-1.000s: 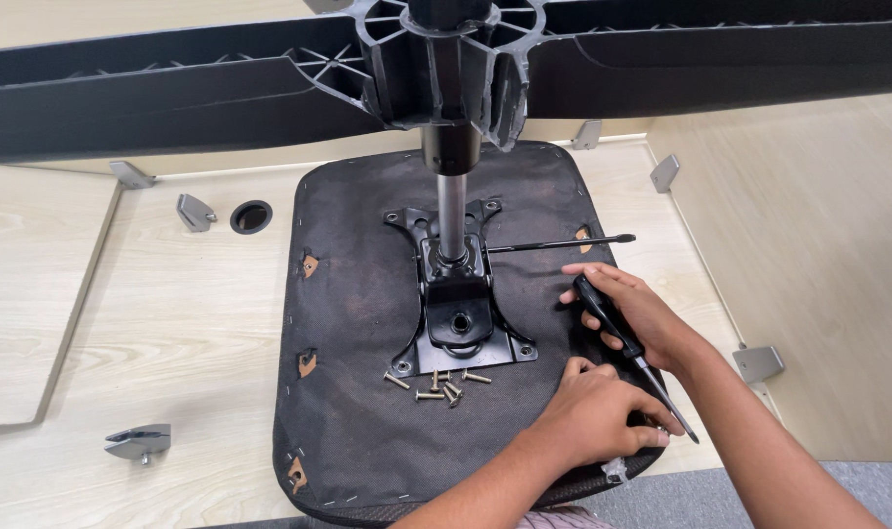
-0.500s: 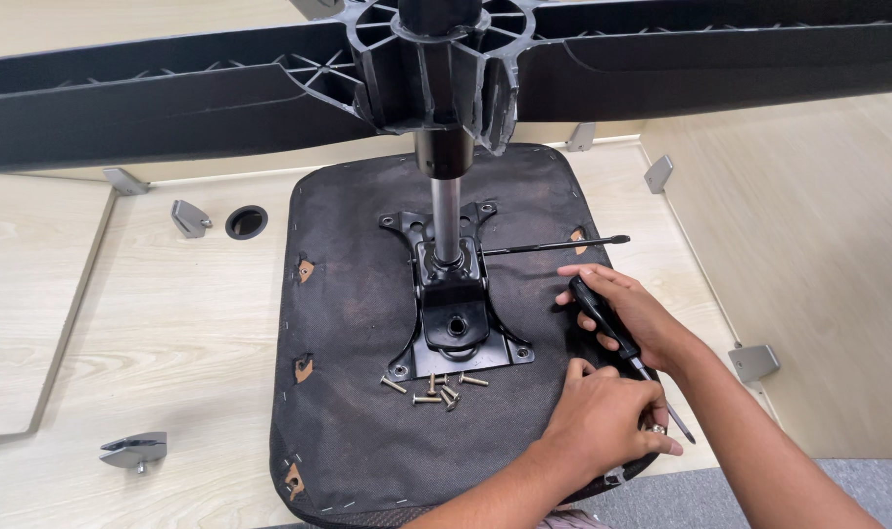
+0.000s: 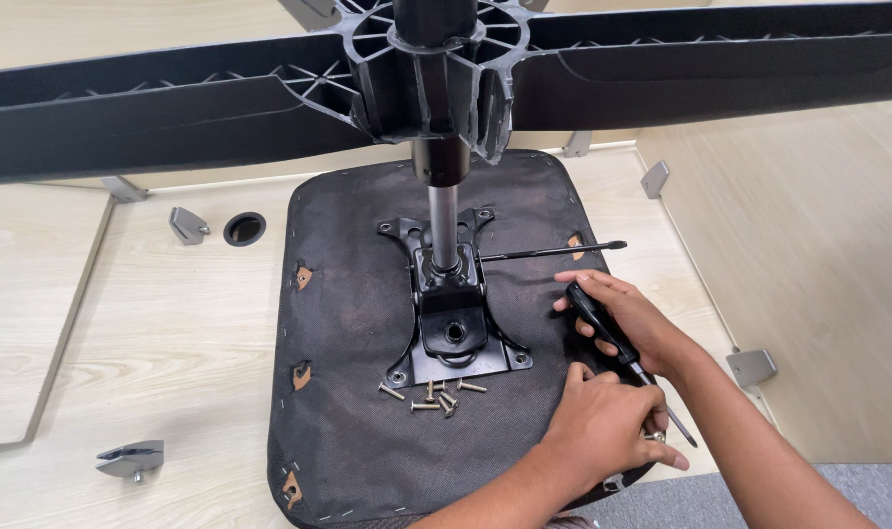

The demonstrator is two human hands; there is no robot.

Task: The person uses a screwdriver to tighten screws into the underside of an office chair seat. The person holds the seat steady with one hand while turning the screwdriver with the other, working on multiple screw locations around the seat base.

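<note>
Up top, the black plastic star-shaped chair base (image 3: pixel 436 69) spreads its ribbed legs right across the view, standing on the chrome gas cylinder (image 3: pixel 444 220). Below it lies the upturned dark fabric seat pan (image 3: pixel 358 323), flat on the pale wooden tabletop (image 3: pixel 152 323). The cylinder drops into the black metal mounting plate (image 3: pixel 453 318), whose thin black lever (image 3: pixel 554 252) pokes out to the right. Grey metal brackets (image 3: pixel 130 458) dot the wood around the seat — one sits at the lower left. A small pile of brass-coloured screws (image 3: pixel 432 394) lies just below the plate. Now the hands: the right hand (image 3: pixel 627 318) rests on the seat's right edge, fingers curled around a black-handled screwdriver (image 3: pixel 617 343), the shaft slanting down towards the wrist. Just below, the left hand (image 3: pixel 607 426) lies knuckles-up, pinching a small metal piece (image 3: pixel 653 436) at the rim — what kind, I cannot tell.
</note>
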